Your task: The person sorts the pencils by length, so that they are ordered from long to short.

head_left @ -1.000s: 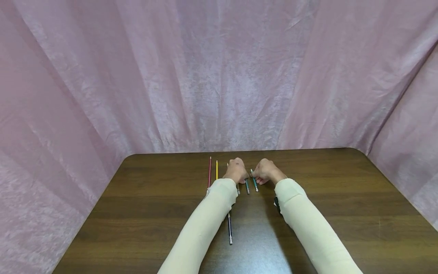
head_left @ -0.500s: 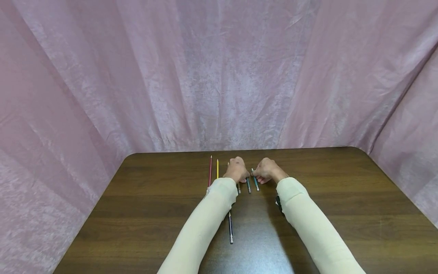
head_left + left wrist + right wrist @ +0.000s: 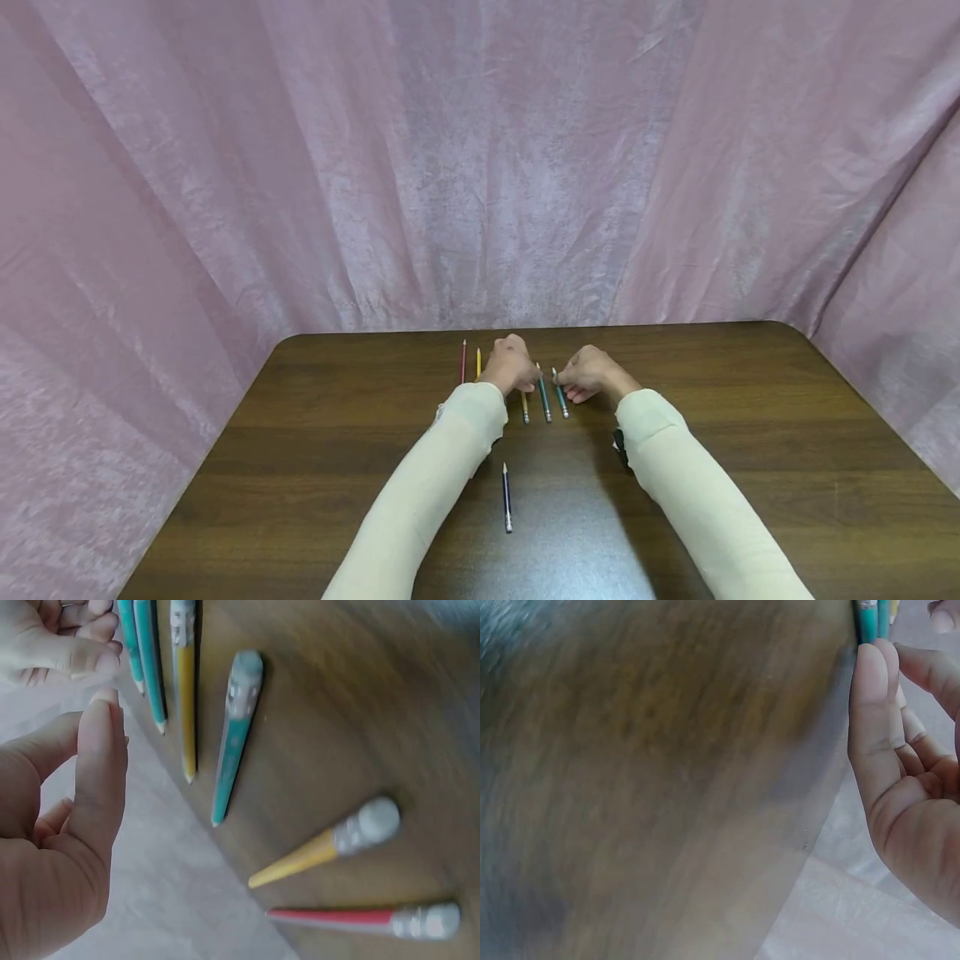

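Several pencils lie in a loose row at the table's far side, points away. At the right end are two green pencils, the outer (image 3: 561, 396) and the inner (image 3: 543, 396). My right hand (image 3: 594, 372) pinches the outer one near its point, thumb and forefinger together. My left hand (image 3: 510, 364) hovers just left of the inner one's tip. In the left wrist view its thumb and forefinger tips meet with nothing between them. From there I see a yellow pencil (image 3: 184, 712), a green pencil (image 3: 238, 739), another yellow pencil (image 3: 322, 851) and a red pencil (image 3: 367, 919).
A dark blue pencil (image 3: 507, 500) lies alone on the brown wooden table (image 3: 300, 467), nearer me, between the forearms. Pink curtains (image 3: 480, 167) hang behind the table's far edge.
My left hand has lifted up and left off the inner green pencil, uncovering more of it and the dark blue pencil. The right wrist has shifted slightly right, fingertips staying at the outer green pencil.
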Motion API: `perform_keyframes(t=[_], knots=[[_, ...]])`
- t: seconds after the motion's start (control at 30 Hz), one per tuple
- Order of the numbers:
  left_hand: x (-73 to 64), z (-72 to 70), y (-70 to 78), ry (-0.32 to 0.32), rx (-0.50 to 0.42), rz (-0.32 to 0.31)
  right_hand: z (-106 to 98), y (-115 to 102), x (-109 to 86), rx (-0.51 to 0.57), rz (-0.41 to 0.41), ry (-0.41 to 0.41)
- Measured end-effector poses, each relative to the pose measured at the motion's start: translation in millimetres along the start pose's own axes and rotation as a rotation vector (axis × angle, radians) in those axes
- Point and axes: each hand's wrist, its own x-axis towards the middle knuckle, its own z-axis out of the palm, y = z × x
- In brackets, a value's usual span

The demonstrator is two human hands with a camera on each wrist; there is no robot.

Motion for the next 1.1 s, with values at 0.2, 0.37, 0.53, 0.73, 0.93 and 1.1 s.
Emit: perform_keyframes(t=[0.2, 0.37, 0.53, 0.73, 0.93, 1.1], knots=[[-5.5, -11.6, 0.9, -0.004, -0.004, -0.01, -7, -4, -10.0, -0.016, -0.036, -0.023], [-10.6, -21.7, -2.1, -0.012, 0.029, 0.004, -11, -7, -18.8, -0.004, -0.067, -0.052], [-16.0, -34.8, -10.4, -0.012, -0.006, 0.017, -9, -8, -29.6, 0.019, -0.099, -0.081], [-28.1, -48.7, -24.7, 0.01, 0.036, 0.059, 3, -11, -44.9, 0.017, -0.124, -0.106], [-39.7, -57.8, -40.4, 0.014, 0.061, 0.08, 22, -17, -61.9, 0.012, -0.139, -0.114], [-51.2, -64.4, -54.3, 0.037, 0.165, 0.073, 40, -20, -76.9, 0.02, -0.151, -0.141]])
